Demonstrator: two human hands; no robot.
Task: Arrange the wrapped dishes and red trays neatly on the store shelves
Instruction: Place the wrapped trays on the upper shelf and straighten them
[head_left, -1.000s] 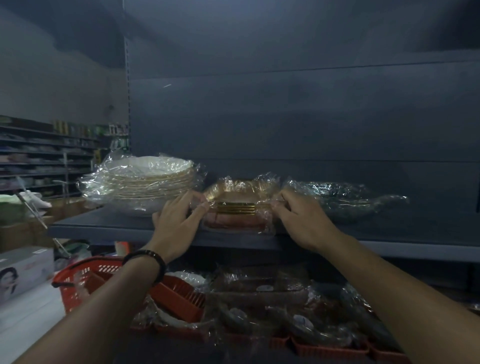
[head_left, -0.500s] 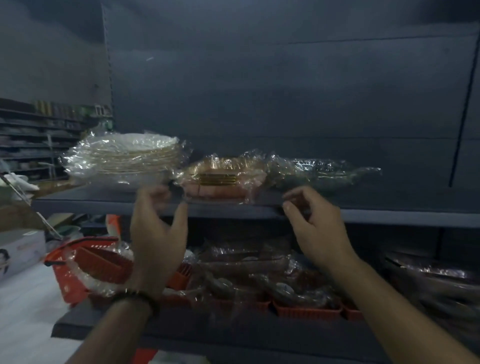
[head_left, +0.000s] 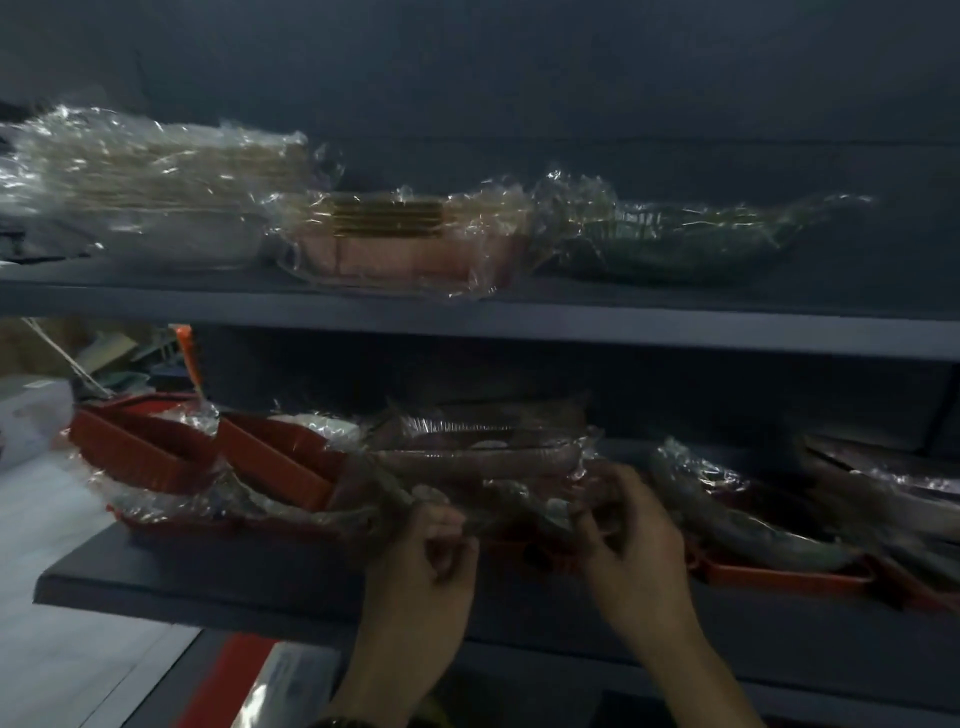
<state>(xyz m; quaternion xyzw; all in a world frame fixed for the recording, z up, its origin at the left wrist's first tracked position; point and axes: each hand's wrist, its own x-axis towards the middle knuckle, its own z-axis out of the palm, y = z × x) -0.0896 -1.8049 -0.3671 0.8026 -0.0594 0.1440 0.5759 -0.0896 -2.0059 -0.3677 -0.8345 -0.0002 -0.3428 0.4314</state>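
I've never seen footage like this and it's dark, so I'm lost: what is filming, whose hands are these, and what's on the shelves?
No machine here: a person wears one camera on the head, looking forward and down, so this single view shows their own hands. The upper shelf holds three plastic-wrapped stacks: pale plates, pinkish gold-edged dishes, green dishes. The lower shelf holds red trays and more wrapped dishes. The left hand and right hand both grip a wrapped bundle at its front; blur hides what's inside.

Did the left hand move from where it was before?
Yes. The left hand went down from the top shelf to the wrapped dishes on the lower shelf.
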